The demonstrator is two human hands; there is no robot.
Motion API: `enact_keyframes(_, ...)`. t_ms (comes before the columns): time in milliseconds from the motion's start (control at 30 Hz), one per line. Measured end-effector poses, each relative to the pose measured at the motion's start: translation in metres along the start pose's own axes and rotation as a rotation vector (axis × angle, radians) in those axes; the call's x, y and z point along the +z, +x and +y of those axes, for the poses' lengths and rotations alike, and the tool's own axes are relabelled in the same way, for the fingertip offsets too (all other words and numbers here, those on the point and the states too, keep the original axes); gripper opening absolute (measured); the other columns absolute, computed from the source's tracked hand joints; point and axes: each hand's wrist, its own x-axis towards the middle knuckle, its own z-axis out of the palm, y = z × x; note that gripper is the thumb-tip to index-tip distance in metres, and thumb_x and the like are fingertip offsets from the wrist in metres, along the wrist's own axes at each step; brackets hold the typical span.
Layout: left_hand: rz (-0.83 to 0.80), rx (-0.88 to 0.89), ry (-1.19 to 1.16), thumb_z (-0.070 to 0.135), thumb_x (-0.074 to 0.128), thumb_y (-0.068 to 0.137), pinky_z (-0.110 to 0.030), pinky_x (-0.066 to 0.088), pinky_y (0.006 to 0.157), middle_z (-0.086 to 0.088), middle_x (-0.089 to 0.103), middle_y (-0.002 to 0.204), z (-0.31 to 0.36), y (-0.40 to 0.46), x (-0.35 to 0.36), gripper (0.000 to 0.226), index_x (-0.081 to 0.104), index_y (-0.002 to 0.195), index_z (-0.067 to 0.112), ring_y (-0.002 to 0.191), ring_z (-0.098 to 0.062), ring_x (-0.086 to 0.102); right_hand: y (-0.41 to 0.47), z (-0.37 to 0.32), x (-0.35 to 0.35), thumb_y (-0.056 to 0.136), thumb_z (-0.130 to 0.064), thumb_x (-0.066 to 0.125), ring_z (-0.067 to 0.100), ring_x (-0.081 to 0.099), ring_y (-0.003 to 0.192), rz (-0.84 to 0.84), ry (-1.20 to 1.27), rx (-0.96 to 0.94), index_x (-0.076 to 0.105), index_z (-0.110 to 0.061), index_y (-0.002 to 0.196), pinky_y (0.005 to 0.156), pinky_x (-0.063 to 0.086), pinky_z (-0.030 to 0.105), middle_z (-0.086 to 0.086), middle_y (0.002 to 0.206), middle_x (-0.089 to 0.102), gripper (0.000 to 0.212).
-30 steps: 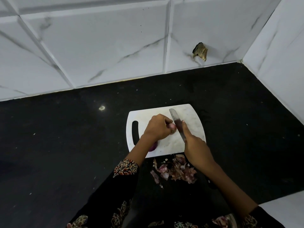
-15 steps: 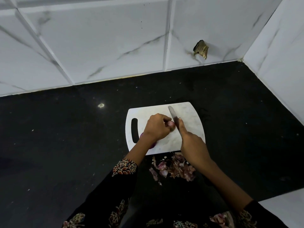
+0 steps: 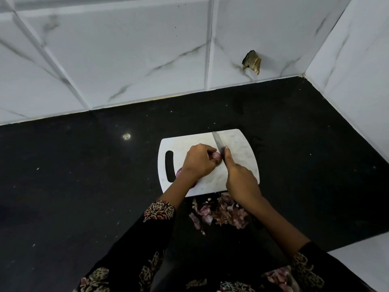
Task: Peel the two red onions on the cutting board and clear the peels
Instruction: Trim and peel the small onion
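A white cutting board [image 3: 242,144] with a handle slot lies on the black counter. My left hand [image 3: 197,161] grips a red onion [image 3: 216,158] on the board, and only its right end shows past my fingers. My right hand [image 3: 242,180] holds a knife [image 3: 217,142], forefinger along the blade's back, the blade set against the onion's exposed end. A second red onion [image 3: 179,172] peeks out under my left wrist, mostly hidden. A heap of purple-brown peels [image 3: 221,211] lies on the counter just in front of the board.
The black counter [image 3: 84,186] spreads wide to the left and right of the board. White marble-look tiled walls [image 3: 147,49] close the back and right side, with a broken hole [image 3: 251,62] in the back tile. A white surface [image 3: 366,262] shows at the lower right.
The knife blade has shifted slightly left, closer against the onion's end. My left hand keeps its hold on the onion, and the peel heap is unchanged.
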Motion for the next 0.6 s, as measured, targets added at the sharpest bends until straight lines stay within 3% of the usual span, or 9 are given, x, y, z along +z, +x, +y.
enact_keyframes(200,0.016,0.005,-0.02,0.016,0.068,0.084,-0.033,0.053,0.081,-0.006,0.074,0.1,-0.001,-0.006,-0.004,0.018,0.075,0.099,0.01,0.088,-0.022,0.066,-0.027,0.009,0.002,0.087,0.002,0.039,0.01,0.042,0.05,0.004,0.049,-0.029,-0.012,-0.033,0.147,0.043,0.03,0.026,-0.002,0.059,0.042,0.086)
enact_keyframes(400,-0.019,0.022,-0.016,0.014,0.069,0.084,-0.037,0.052,0.081,-0.007,0.074,0.097,-0.002,-0.006,-0.009,0.016,0.076,0.098,0.011,0.086,-0.023,0.066,0.001,-0.003,-0.001,0.087,0.001,0.04,0.017,0.049,0.064,0.014,-0.048,-0.046,-0.008,-0.028,0.149,0.052,0.034,0.03,-0.003,0.066,0.038,0.084)
enact_keyframes(600,-0.052,0.03,0.006,0.013,0.071,0.081,-0.037,0.053,0.082,-0.005,0.074,0.097,-0.005,-0.002,-0.01,0.02,0.076,0.1,0.015,0.086,-0.021,0.067,-0.025,0.009,0.0,0.087,0.0,0.042,0.01,0.043,0.055,0.012,-0.04,-0.049,-0.011,-0.029,0.148,0.046,0.031,0.025,-0.007,0.063,0.037,0.086)
